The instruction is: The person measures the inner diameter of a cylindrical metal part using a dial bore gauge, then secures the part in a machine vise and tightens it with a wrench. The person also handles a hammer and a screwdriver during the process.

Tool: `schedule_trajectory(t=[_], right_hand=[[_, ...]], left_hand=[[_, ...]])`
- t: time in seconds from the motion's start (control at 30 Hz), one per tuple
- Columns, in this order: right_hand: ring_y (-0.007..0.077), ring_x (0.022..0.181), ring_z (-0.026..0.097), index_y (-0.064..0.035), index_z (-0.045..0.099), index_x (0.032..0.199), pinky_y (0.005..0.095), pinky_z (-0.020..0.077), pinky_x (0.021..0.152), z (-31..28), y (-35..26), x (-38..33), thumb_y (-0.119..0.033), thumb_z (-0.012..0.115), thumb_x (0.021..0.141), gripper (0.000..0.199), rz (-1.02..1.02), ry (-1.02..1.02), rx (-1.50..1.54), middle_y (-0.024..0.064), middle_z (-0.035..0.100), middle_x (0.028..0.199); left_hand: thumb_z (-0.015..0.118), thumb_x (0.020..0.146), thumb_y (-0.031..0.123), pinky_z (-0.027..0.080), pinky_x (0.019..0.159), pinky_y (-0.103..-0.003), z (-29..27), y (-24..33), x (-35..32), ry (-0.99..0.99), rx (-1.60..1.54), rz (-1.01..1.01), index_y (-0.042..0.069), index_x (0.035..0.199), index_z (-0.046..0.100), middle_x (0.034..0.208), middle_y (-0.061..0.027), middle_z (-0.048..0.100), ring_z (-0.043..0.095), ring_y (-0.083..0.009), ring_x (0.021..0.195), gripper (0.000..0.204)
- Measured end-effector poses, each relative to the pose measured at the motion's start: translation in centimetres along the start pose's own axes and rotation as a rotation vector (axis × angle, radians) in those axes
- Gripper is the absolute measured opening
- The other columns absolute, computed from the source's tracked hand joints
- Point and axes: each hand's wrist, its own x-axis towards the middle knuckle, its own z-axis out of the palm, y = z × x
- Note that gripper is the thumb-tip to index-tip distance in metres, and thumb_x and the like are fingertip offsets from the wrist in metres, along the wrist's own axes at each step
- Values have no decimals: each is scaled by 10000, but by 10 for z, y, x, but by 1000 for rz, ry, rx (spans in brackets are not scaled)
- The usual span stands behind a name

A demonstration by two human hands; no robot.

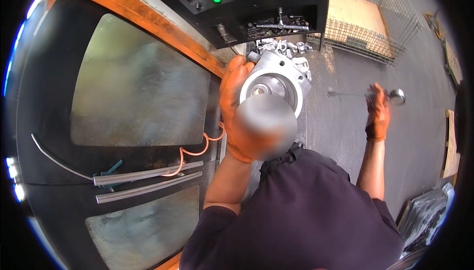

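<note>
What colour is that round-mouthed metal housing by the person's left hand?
The metal housing is silver-grey, best seen in the head view.

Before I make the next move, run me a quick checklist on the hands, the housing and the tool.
1. Left hand against the metal housing: ok, along its left side.
2. Housing's round bore in view: ok for the upper part.
3. Housing's lower rim: cannot tell, it is blurred out.
4. Right hand on the thin rod tool with a round, shiny end: ok.
5. Tool apart from the housing: ok, held out to the right.
6. Orange coiled hose free of the left hand: cannot tell, its upper end comes close to the glove.
</note>
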Motion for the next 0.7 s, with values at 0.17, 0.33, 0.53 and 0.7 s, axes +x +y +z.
schedule_trajectory(t=[0.17,0.33,0.53,0.7], right_hand=[[156,1209,607,-50,619,1373,298,492,986,89,-82,-4,-206,521,1082,344,-56,-4,198,66,661,1273],[179,1155,639,8,586,1351,316,542,934,133,-124,-13,-220,514,1097,348,-55,-15,520,92,660,1273],[153,1051,639,32,587,1327,264,526,902,138,-141,-14,-116,604,1022,340,-429,91,207,97,661,1289],[132,1027,642,14,566,1367,245,515,876,123,-149,3,-107,581,1024,364,-636,141,-283,85,671,1228]], left_hand=[[909,735,256,557,950,-352,19,-7,-10,-149,116,326,-68,1510,337,1251,-154,642,678,-232,1086,1017],[874,749,442,505,1029,-408,45,-1,-23,-154,401,572,-86,1514,313,1365,-188,575,630,-269,1186,1085],[870,767,457,425,1120,-475,49,15,-35,-343,228,613,-42,1493,355,1509,-244,433,522,-353,1334,1020],[840,811,218,453,1091,-523,41,13,-38,-525,-275,348,-3,1399,483,1440,-226,467,478,-479,1345,722]])
